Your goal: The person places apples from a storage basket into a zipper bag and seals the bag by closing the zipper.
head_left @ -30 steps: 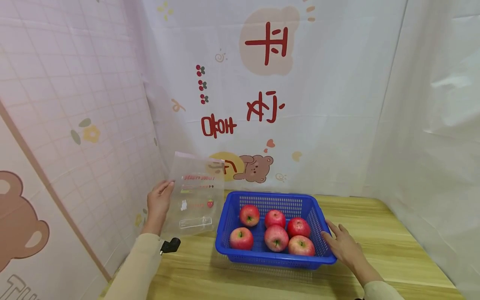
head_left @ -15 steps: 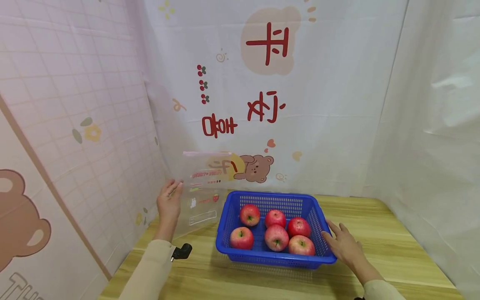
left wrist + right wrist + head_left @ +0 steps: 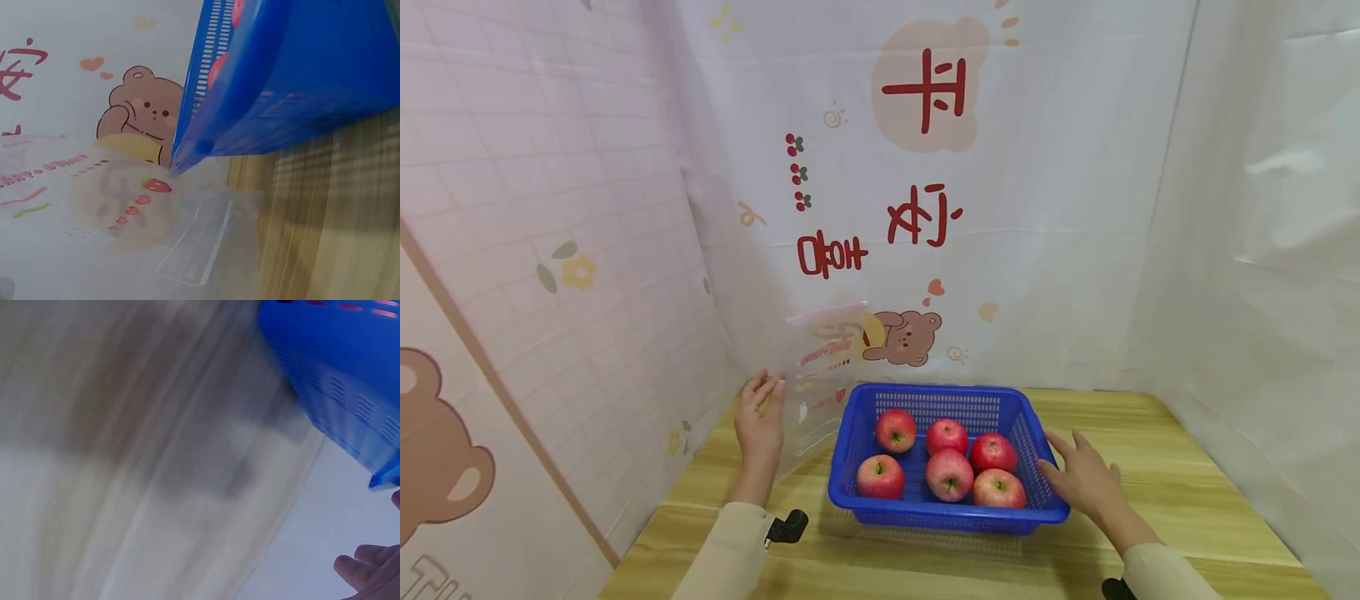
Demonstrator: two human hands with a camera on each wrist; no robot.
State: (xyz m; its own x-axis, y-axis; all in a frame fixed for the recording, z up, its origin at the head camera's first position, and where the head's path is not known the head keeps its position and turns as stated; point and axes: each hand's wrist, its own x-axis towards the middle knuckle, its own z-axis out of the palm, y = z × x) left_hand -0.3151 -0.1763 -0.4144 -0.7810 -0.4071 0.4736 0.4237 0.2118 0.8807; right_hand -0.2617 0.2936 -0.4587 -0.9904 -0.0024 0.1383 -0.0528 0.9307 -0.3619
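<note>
My left hand (image 3: 760, 425) pinches the left edge of a clear plastic bag (image 3: 822, 392), printed with small red and white figures. The bag hangs upright and turned partly edge-on, left of a blue plastic basket (image 3: 947, 515). In the left wrist view the bag (image 3: 131, 250) spreads below the basket's corner; my left fingers are hardly visible there. My right hand (image 3: 1088, 483) has its fingers loosely extended at the basket's right rim; whether it touches is unclear. Several red apples (image 3: 949, 475) lie in the basket.
The basket stands on a wood-grain table (image 3: 1165, 467), near its back edge. White printed sheets (image 3: 1060, 208) hang behind and at both sides. A black camera mount (image 3: 787, 527) is fixed at the left wrist.
My left hand has moved right with the bag, which has turned more edge-on and come closer to the basket. My right hand stays by the basket's right rim; basket and apples keep their places.
</note>
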